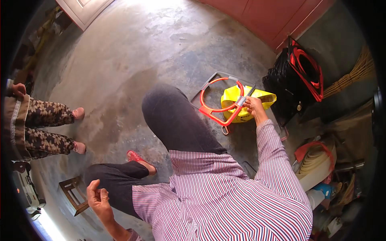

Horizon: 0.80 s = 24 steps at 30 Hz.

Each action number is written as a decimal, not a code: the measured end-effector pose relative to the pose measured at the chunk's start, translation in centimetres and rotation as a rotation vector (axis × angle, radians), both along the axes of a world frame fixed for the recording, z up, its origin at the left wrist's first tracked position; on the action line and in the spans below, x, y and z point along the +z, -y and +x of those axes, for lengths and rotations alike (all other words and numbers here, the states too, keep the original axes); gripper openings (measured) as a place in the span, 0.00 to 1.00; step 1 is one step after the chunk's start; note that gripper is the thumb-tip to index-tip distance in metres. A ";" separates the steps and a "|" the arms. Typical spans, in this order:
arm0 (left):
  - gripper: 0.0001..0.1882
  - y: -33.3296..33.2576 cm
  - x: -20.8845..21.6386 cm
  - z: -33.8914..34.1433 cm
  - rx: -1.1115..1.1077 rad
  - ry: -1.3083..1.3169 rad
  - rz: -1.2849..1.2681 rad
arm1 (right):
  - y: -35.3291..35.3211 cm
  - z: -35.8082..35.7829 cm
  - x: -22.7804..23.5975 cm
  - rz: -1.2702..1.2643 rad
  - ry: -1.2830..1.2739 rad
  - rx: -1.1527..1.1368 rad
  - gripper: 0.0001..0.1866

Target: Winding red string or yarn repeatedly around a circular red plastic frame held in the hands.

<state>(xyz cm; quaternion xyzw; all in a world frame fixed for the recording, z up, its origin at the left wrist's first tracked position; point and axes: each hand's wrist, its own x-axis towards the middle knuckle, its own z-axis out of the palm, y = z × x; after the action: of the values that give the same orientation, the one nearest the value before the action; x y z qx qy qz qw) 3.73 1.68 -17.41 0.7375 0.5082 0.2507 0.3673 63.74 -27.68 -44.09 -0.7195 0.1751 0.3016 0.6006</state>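
Note:
My right hand [253, 105] is closed on the edge of a frame made of a red ring and grey metal bars [206, 111], at a grey clip on its right side. A bright yellow bag or pouch [267, 97] lies behind the ring and under my fingers. I cannot tell whether the bag is fixed to the frame. A small loop [225, 130] hangs at the frame's near end. My left hand [99, 203] is raised at the lower left beside my knee, its fingers loosely bent and apart, with nothing in it.
A stack of black frames with red rings [299, 74] stands at the right, near a straw broom [354, 74]. Closer lies a box of cream-coloured rings [317, 162]. A small wooden stool [74, 195] stands lower left. Another person [48, 114] stands at the far left.

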 end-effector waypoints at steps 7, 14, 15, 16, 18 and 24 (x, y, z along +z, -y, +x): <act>0.14 0.9 -1.5 0.7 -0.040 -0.019 -0.054 | -1.7 0.6 -1.4 0.050 -0.076 0.033 0.08; 0.15 0.6 -1.3 2.9 -0.115 -0.012 -0.125 | -4.9 -0.8 0.9 0.245 0.137 0.039 0.03; 0.15 0.6 -1.5 3.2 -0.138 -0.006 -0.123 | -5.4 -0.9 1.5 0.261 0.184 0.055 0.02; 0.15 0.8 -1.3 4.1 -0.142 -0.009 -0.116 | -5.9 -0.9 2.2 0.274 0.229 0.069 0.02; 0.14 1.2 -0.9 5.4 -0.176 -0.015 -0.116 | -6.0 -1.4 3.9 0.307 0.305 0.086 0.02; 0.13 1.2 0.5 9.6 -0.326 -0.005 -0.016 | -5.8 -2.7 12.3 0.614 0.387 0.028 0.03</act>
<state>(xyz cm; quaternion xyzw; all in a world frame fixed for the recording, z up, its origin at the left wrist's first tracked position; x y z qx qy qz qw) 13.36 0.47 -16.93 0.8079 0.3847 0.1818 0.4078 61.09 -21.88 -31.84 -0.5519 -0.0504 0.2064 0.8064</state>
